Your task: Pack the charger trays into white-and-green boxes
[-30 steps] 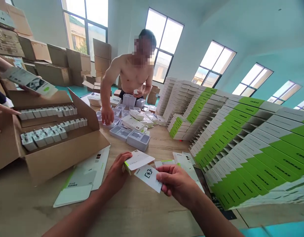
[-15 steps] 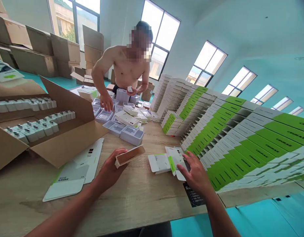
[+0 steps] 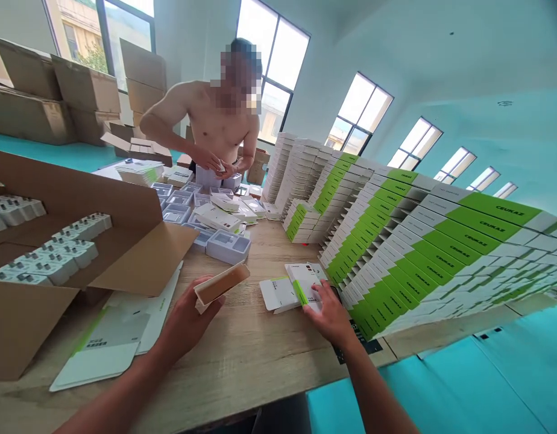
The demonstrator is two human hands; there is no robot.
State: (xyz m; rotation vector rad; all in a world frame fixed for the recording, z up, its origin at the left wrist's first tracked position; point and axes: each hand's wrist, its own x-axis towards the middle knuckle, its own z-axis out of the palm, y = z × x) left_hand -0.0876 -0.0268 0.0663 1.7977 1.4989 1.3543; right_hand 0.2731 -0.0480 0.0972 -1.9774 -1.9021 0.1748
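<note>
In my left hand [image 3: 187,316] is a small folded carton [image 3: 224,286], its brown inside facing up through the open end. The fingers wrap round its back and the thumb presses along the near side. My right hand [image 3: 329,314] has closed on a white-and-green printed carton [image 3: 304,278], thumb at the green edge and fingers at the right side. That carton lies partly over another white carton [image 3: 278,294] with its flap out on the table. A black printed card [image 3: 371,345] shows partly beneath my right wrist.
Stacked green-and-white boxes [image 3: 423,253] form a wall on the right. At left stands an open cardboard box [image 3: 138,256] of white parts, with flattened cartons [image 3: 111,331] beside it. Grey trays [image 3: 228,246] lie ahead. A co-worker [image 3: 215,129] stands across the table, hands together on something small.
My right hand has gone from spread fingers over the white-and-green carton to gripping it. My left hand still holds its carton. The co-worker's hands came together; the view swung right.
</note>
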